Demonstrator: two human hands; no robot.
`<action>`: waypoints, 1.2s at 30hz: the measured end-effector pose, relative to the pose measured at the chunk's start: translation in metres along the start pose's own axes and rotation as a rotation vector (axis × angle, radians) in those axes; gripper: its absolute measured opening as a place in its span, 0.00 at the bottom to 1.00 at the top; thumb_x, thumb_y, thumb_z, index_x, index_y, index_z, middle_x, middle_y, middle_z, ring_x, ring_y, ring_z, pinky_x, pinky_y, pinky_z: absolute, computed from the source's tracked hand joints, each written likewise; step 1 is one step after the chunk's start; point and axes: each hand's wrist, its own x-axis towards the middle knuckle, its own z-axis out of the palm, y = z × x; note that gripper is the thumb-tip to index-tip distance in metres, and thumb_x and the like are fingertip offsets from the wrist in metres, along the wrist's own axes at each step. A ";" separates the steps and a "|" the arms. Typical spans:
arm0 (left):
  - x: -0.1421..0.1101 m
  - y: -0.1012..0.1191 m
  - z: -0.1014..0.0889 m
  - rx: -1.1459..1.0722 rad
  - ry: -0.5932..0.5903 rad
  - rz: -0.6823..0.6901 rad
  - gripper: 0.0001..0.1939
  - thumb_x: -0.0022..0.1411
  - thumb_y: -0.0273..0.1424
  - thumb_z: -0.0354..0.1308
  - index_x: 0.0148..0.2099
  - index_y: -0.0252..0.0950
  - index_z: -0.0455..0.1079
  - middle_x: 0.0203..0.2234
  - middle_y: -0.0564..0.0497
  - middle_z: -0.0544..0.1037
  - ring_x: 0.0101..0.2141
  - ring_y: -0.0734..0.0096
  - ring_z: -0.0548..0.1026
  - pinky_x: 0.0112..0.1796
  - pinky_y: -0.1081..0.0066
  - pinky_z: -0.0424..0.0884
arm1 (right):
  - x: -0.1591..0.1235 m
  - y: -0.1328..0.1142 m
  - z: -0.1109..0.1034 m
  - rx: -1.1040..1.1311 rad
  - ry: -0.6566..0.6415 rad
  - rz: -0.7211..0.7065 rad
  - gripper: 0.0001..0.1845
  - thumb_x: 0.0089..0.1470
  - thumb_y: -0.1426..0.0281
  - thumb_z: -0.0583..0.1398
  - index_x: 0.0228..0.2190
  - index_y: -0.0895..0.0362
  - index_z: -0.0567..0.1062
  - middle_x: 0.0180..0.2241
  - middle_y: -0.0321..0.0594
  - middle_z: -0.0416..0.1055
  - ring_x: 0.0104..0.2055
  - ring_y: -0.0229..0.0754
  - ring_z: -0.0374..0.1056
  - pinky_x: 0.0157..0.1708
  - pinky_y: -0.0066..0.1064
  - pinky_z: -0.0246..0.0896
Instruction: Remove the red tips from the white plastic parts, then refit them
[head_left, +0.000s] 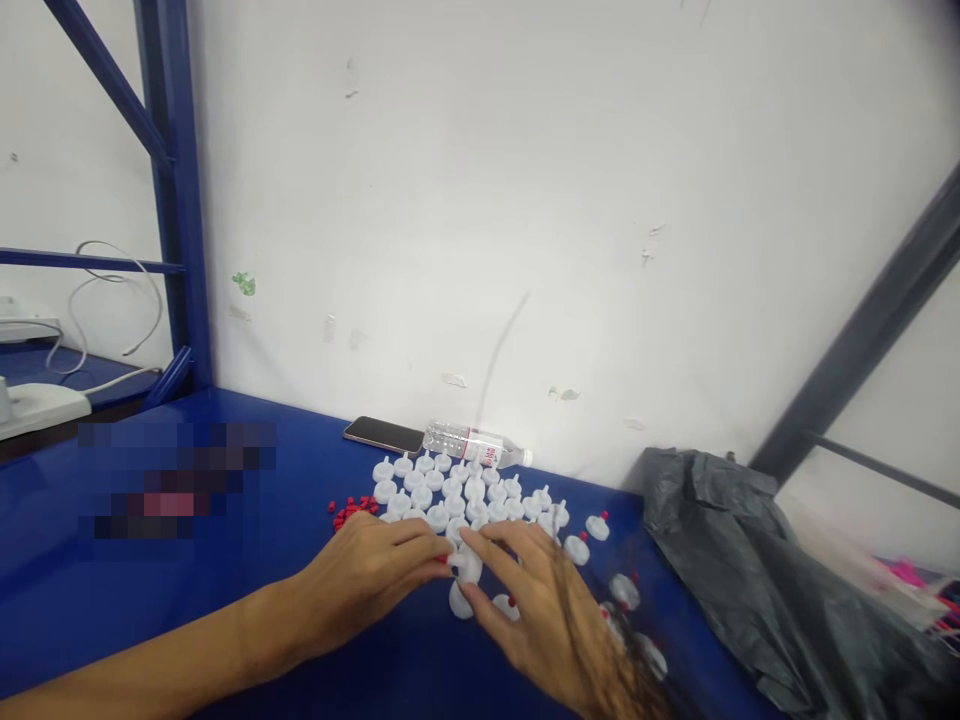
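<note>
Near the front middle of the blue table, my left hand [379,570] is closed in a pinch on a small red cap [442,558]. Facing it, my right hand [525,590] grips a round white plastic piece with a short nozzle [470,566] between thumb and fingers. The red cap is right at the nozzle; whether it is seated on it I cannot tell. Another white disc [460,600] lies just below. Behind my hands several similar white nozzle pieces [452,487] stand close together. A pile of loose red caps [352,512] lies beyond my left hand.
To the right lie white pieces with red caps on them [598,527], then a dark grey plastic bag [720,560]. A phone [384,435] and a clear bottle lying on its side [480,446] are by the wall. A blue metal post [180,200] rises at the left.
</note>
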 end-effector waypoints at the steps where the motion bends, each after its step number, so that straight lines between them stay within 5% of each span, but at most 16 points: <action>1: 0.001 0.001 -0.001 0.004 0.007 -0.014 0.13 0.78 0.39 0.47 0.50 0.41 0.71 0.33 0.54 0.82 0.27 0.71 0.79 0.25 0.68 0.62 | -0.001 0.000 0.000 0.009 0.006 0.014 0.20 0.67 0.67 0.58 0.58 0.51 0.70 0.48 0.42 0.76 0.50 0.47 0.74 0.51 0.40 0.73; 7: 0.007 0.002 -0.004 0.074 -0.046 -0.028 0.20 0.80 0.38 0.40 0.39 0.40 0.69 0.26 0.55 0.76 0.23 0.70 0.74 0.23 0.66 0.57 | 0.000 -0.007 0.001 0.041 -0.002 0.065 0.19 0.70 0.63 0.55 0.60 0.50 0.69 0.51 0.41 0.77 0.51 0.46 0.76 0.51 0.39 0.75; 15: -0.002 0.000 0.006 -0.136 -0.075 -0.037 0.20 0.80 0.36 0.40 0.37 0.38 0.67 0.25 0.54 0.74 0.24 0.72 0.71 0.26 0.68 0.58 | 0.002 -0.008 0.000 0.031 0.068 -0.112 0.21 0.72 0.65 0.53 0.62 0.55 0.67 0.51 0.39 0.79 0.50 0.42 0.76 0.52 0.31 0.75; 27: 0.002 -0.001 -0.007 -0.235 -0.220 -0.027 0.17 0.78 0.33 0.40 0.39 0.38 0.67 0.28 0.54 0.76 0.27 0.71 0.72 0.29 0.70 0.62 | 0.003 -0.014 0.004 0.030 0.070 -0.179 0.27 0.69 0.71 0.57 0.66 0.60 0.62 0.50 0.45 0.80 0.46 0.48 0.78 0.46 0.39 0.79; 36: 0.007 0.003 -0.010 -0.322 -0.231 -0.053 0.15 0.76 0.31 0.43 0.35 0.38 0.65 0.26 0.54 0.74 0.24 0.72 0.69 0.27 0.71 0.62 | -0.001 -0.014 0.004 0.025 0.023 -0.177 0.36 0.68 0.75 0.56 0.72 0.57 0.50 0.54 0.47 0.77 0.53 0.51 0.77 0.51 0.41 0.79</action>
